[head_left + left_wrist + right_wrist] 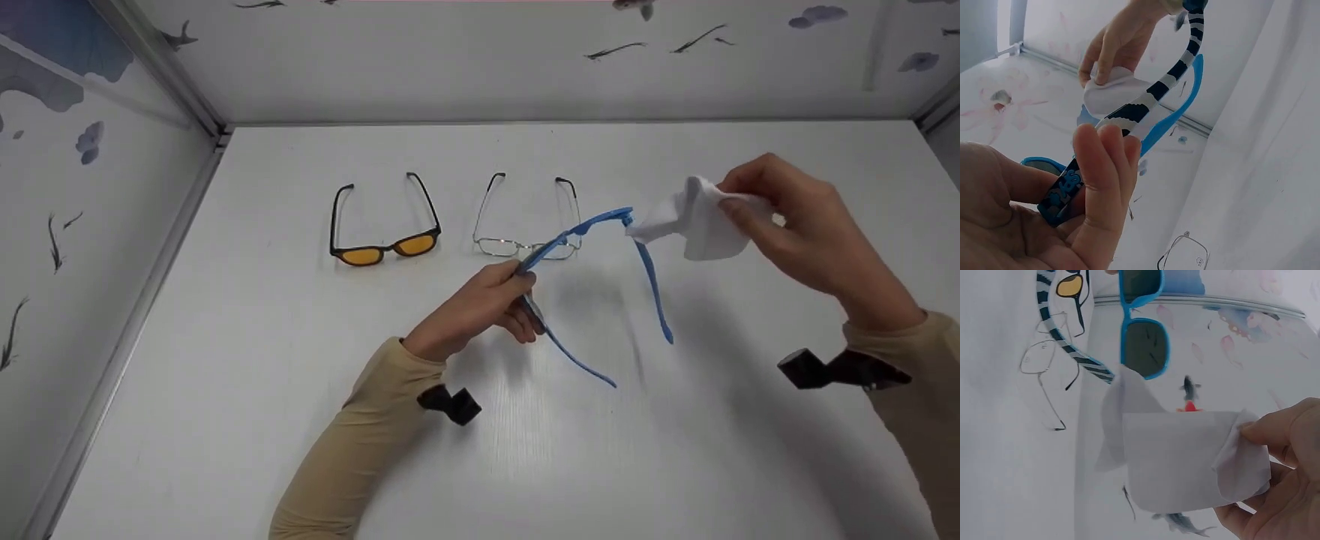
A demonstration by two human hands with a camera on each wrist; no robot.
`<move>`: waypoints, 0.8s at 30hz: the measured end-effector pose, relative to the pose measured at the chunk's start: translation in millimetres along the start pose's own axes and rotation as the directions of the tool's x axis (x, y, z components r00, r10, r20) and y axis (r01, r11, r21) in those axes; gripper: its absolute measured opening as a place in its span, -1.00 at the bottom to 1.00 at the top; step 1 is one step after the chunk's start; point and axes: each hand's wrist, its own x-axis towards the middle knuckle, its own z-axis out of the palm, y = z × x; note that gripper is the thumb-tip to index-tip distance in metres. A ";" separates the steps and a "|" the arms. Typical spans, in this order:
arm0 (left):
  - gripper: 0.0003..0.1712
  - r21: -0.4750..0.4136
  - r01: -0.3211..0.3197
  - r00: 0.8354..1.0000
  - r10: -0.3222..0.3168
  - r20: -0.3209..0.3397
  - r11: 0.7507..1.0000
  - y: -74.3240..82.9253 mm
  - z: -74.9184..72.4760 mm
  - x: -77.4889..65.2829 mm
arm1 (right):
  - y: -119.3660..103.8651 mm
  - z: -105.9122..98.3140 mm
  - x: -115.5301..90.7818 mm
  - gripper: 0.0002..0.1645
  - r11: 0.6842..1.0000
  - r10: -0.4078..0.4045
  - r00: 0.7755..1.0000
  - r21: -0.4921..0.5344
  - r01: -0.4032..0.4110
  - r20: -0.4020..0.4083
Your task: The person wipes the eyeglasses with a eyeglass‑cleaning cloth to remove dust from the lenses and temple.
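Note:
Above the table, my left hand (480, 301) grips blue-framed sunglasses (602, 218) by one end, near the hinge. Both temples are unfolded and point toward me. In the left wrist view, the nearer temple (1171, 76) shows black and white stripes inside, with thumb and fingers around its hinge end. My right hand (806, 225) pinches a white cloth (712, 229) between thumb and fingers. The cloth's far corner meets the other end of the sunglasses. Dark lenses (1147, 349) appear in the right wrist view, with the cloth draped just below them.
Black glasses with orange lenses (416, 244) lie unfolded on the white table (225, 337), toward the back left. Thin metal-framed clear glasses (499, 247) lie to their right, partly behind the sunglasses. Patterned white panels (450, 67) border the table at the back and left.

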 end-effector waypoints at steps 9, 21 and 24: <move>-0.83 -0.010 -0.022 0.998 0.023 0.052 1.000 5.0 5.5 -5.5 | 5.8 31.3 2.2 -0.80 0.952 0.004 0.981 0.299 -0.063 0.195; -0.81 -0.083 -0.049 0.998 0.051 0.028 0.995 4.5 9.4 -6.6 | 6.9 34.2 -4.9 -0.75 0.892 0.142 0.976 0.406 -0.198 0.165; -0.81 -0.110 -0.054 0.998 0.056 0.013 0.992 5.4 9.5 -6.9 | 5.0 36.2 -7.0 -0.72 0.918 0.155 0.978 0.346 -0.194 0.138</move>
